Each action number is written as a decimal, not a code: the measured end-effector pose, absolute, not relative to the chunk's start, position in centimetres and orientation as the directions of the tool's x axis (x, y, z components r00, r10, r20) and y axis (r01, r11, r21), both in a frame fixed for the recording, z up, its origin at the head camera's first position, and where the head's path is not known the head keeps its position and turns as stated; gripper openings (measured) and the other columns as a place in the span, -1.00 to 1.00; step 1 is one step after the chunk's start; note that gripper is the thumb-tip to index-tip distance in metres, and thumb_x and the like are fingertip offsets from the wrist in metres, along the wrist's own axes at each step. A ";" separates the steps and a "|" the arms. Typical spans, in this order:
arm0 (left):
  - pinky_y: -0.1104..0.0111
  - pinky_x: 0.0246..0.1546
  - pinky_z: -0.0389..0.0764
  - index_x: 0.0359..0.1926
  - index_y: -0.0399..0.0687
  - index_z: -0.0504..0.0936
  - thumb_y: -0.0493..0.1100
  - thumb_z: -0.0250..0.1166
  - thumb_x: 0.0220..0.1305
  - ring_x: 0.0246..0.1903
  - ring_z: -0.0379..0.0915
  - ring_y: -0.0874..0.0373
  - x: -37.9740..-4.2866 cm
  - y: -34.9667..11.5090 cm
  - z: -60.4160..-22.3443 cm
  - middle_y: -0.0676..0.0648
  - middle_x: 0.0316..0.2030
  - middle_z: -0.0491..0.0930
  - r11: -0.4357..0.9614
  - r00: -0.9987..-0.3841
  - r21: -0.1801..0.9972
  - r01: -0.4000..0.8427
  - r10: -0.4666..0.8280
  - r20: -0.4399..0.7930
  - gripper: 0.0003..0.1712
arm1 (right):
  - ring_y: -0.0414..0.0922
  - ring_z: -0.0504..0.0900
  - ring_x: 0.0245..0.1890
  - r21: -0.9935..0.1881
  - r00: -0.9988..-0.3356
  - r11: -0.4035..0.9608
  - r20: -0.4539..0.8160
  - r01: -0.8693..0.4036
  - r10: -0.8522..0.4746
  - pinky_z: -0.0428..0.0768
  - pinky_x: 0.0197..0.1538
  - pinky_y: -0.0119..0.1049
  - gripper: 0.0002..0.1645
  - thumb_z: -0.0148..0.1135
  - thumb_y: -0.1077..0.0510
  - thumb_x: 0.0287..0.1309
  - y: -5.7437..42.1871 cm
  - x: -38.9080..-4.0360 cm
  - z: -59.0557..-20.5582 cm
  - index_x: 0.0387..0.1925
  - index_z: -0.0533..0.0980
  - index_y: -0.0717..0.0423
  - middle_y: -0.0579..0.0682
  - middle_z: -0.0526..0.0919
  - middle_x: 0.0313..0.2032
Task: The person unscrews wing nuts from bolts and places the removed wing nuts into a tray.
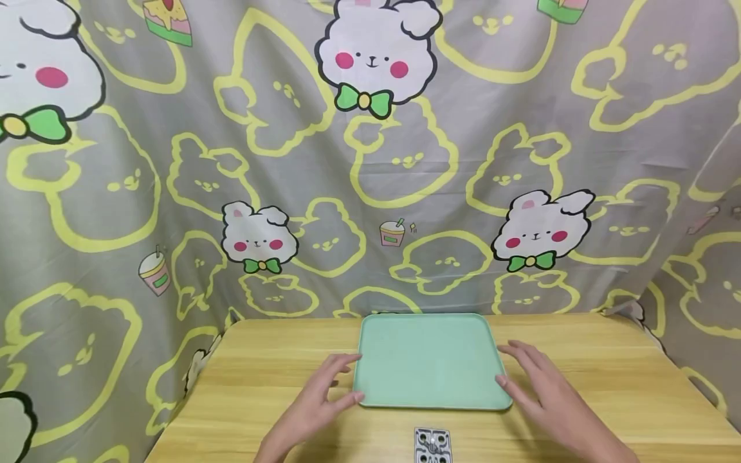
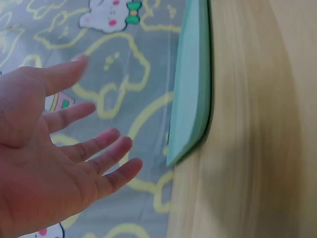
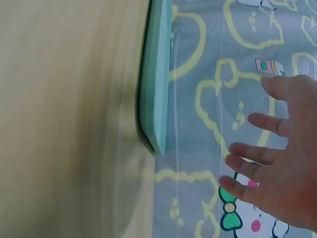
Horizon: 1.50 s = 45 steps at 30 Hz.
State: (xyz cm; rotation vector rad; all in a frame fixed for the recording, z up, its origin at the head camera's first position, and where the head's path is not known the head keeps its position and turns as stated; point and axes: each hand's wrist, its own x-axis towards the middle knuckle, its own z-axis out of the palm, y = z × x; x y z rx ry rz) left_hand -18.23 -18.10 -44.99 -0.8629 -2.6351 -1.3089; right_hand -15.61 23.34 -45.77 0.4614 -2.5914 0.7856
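A mint-green rectangular tray (image 1: 428,360) with a low raised rim lies on the wooden table, near its back edge. Beside the tray's left side is my left hand (image 1: 318,395), fingers spread and thumb apart, holding nothing. My right hand (image 1: 547,399) mirrors it at the right side, its fingertips right at the rim in the head view. In the left wrist view a gap shows between the left hand (image 2: 54,148) and the tray (image 2: 190,89). The right wrist view likewise shows the right hand (image 3: 277,158) with spread fingers, apart from the tray's edge (image 3: 154,84).
A grey and black printed square marker (image 1: 432,445) lies on the table (image 1: 255,366) in front of the tray, cut off by the frame's lower edge. Grey curtains (image 1: 324,173) with rabbit and yellow outline prints hang behind the table and along both sides.
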 end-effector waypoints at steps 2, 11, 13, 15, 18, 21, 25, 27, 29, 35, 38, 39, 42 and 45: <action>0.01 0.09 0.67 0.40 0.08 0.45 -0.03 0.41 0.36 0.12 0.46 -0.05 -17.8 -17.5 -45.2 -0.05 0.23 0.48 0.446 -0.825 0.730 0.518 0.485 0.289 -0.37 | 0.21 0.45 0.29 -0.485 -0.872 0.763 0.445 -0.427 -0.205 0.53 0.14 0.42 -0.43 0.29 -0.04 0.42 22.8 -15.3 -46.0 0.35 0.44 0.03 0.11 0.46 0.32; 0.08 0.15 0.67 0.35 -0.03 0.48 -0.12 0.47 0.30 0.13 0.53 -0.10 -16.6 -14.5 -46.6 -0.20 0.21 0.52 0.294 -0.747 0.809 0.509 0.618 0.246 -0.36 | -0.10 0.64 0.04 -0.476 -0.836 0.732 0.496 -0.487 -0.233 0.74 -0.03 -0.10 -0.48 0.43 0.07 0.30 21.6 -14.9 -47.0 0.25 0.50 -0.12 -0.26 0.59 0.12; 0.11 0.17 0.66 0.35 -0.08 0.47 -0.11 0.48 0.28 0.16 0.53 -0.09 -16.3 -14.0 -46.9 -0.21 0.22 0.52 0.274 -0.729 0.825 0.495 0.647 0.222 -0.34 | -0.13 0.64 0.02 -0.481 -0.842 0.730 0.480 -0.486 -0.244 0.74 -0.04 -0.17 -0.50 0.44 0.05 0.29 21.3 -14.9 -47.2 0.21 0.50 -0.16 -0.31 0.59 0.08; 0.18 0.15 0.67 0.35 -0.12 0.46 -0.12 0.50 0.26 0.19 0.51 -0.04 -16.1 -13.7 -47.4 -0.20 0.23 0.51 0.262 -0.715 0.849 0.459 0.676 0.178 -0.31 | -0.13 0.64 0.02 -0.497 -0.854 0.724 0.457 -0.478 -0.250 0.74 -0.06 -0.19 -0.51 0.45 0.02 0.27 21.0 -14.8 -47.4 0.19 0.51 -0.20 -0.30 0.60 0.06; 0.30 0.07 0.67 0.40 -0.12 0.43 -0.16 0.54 0.22 0.16 0.51 0.08 -16.6 -13.3 -49.2 -0.13 0.24 0.48 0.267 -0.695 0.896 0.355 0.717 0.061 -0.23 | -0.13 0.65 -0.01 -0.526 -0.874 0.715 0.408 -0.460 -0.262 0.74 -0.08 -0.16 -0.51 0.45 -0.04 0.27 20.6 -14.6 -47.6 0.18 0.49 -0.25 -0.25 0.62 0.05; 0.44 -0.05 0.65 0.42 0.06 0.43 -0.08 0.59 0.15 0.02 0.52 0.28 -18.2 -13.0 -53.1 0.07 0.20 0.47 0.319 -0.677 0.900 0.298 0.735 -0.037 -0.16 | -0.14 0.64 -0.04 -0.550 -0.887 0.702 0.364 -0.452 -0.285 0.73 -0.10 -0.15 -0.51 0.42 -0.09 0.29 20.2 -14.3 -47.8 0.20 0.47 -0.24 -0.22 0.62 0.07; 0.49 -0.10 0.62 0.42 0.23 0.44 0.10 0.63 0.07 -0.04 0.47 0.40 -20.0 -12.4 -57.6 0.23 0.16 0.44 0.384 -0.656 0.837 0.389 0.754 -0.041 -0.10 | -0.15 0.63 -0.04 -0.560 -0.879 0.679 0.346 -0.475 -0.328 0.72 -0.12 -0.18 -0.51 0.37 -0.12 0.34 19.6 -14.2 -48.1 0.21 0.47 -0.16 -0.21 0.61 0.09; 0.49 -0.07 0.62 0.40 0.19 0.46 0.14 0.62 0.06 0.00 0.45 0.41 -20.1 -11.8 -57.8 0.23 0.15 0.45 0.399 -0.651 0.797 0.452 0.759 -0.011 -0.10 | -0.14 0.63 -0.03 -0.583 -0.880 0.660 0.332 -0.474 -0.339 0.73 -0.11 -0.18 -0.52 0.35 -0.12 0.35 19.4 -14.1 -48.1 0.21 0.47 -0.12 -0.19 0.61 0.09; 0.48 -0.04 0.60 0.37 0.14 0.49 0.15 0.63 0.05 0.01 0.44 0.40 -19.7 -11.1 -56.7 0.23 0.12 0.45 0.417 -0.656 0.782 0.463 0.754 -0.013 -0.12 | -0.12 0.63 -0.02 -0.617 -0.885 0.635 0.308 -0.466 -0.349 0.73 -0.09 -0.17 -0.52 0.33 -0.12 0.37 19.2 -14.1 -48.0 0.21 0.47 -0.08 -0.16 0.60 0.10; 0.51 -0.13 0.57 0.27 0.07 0.58 0.17 0.62 0.05 -0.09 0.37 0.40 -17.9 -9.7 -52.4 0.20 -0.02 0.43 0.490 -0.697 0.730 0.477 0.717 -0.025 -0.22 | -0.09 0.62 0.03 -0.694 -0.902 0.590 0.224 -0.413 -0.368 0.72 -0.03 -0.19 -0.49 0.28 -0.17 0.40 18.6 -14.0 -47.9 0.23 0.46 -0.08 -0.11 0.58 0.14; 0.51 -0.13 0.57 0.21 0.02 0.61 0.11 0.63 0.05 -0.10 0.32 0.38 -16.9 -9.1 -50.7 0.18 -0.06 0.41 0.532 -0.717 0.683 0.501 0.697 -0.016 -0.27 | -0.10 0.61 0.04 -0.693 -0.890 0.576 0.226 -0.433 -0.397 0.71 -0.02 -0.19 -0.50 0.26 -0.15 0.42 18.3 -14.1 -48.0 0.24 0.45 -0.06 -0.10 0.58 0.15; 0.50 -0.11 0.57 0.20 0.01 0.62 0.09 0.65 0.03 -0.10 0.30 0.37 -16.6 -8.9 -50.2 0.17 -0.06 0.41 0.543 -0.725 0.678 0.494 0.688 -0.023 -0.27 | -0.10 0.61 0.04 -0.692 -0.885 0.571 0.230 -0.441 -0.405 0.71 -0.02 -0.19 -0.51 0.25 -0.14 0.43 18.3 -14.1 -48.0 0.24 0.45 -0.06 -0.10 0.58 0.15; 0.49 -0.08 0.57 0.17 -0.02 0.63 0.03 0.69 -0.03 -0.09 0.27 0.36 -16.1 -8.3 -49.3 0.17 -0.07 0.40 0.558 -0.746 0.684 0.469 0.666 -0.032 -0.27 | -0.10 0.61 0.02 -0.682 -0.870 0.559 0.256 -0.472 -0.422 0.71 -0.04 -0.18 -0.55 0.25 -0.10 0.44 18.3 -14.2 -47.9 0.23 0.46 -0.04 -0.08 0.59 0.13; 0.51 -0.08 0.55 0.11 -0.04 0.66 -0.06 0.71 -0.08 -0.11 0.25 0.38 -15.8 -7.8 -48.9 0.19 -0.10 0.38 0.553 -0.767 0.721 0.417 0.640 -0.047 -0.31 | -0.11 0.62 0.01 -0.675 -0.864 0.555 0.275 -0.486 -0.423 0.72 -0.05 -0.19 -0.58 0.26 -0.07 0.44 18.3 -14.3 -47.7 0.21 0.47 -0.07 -0.10 0.59 0.12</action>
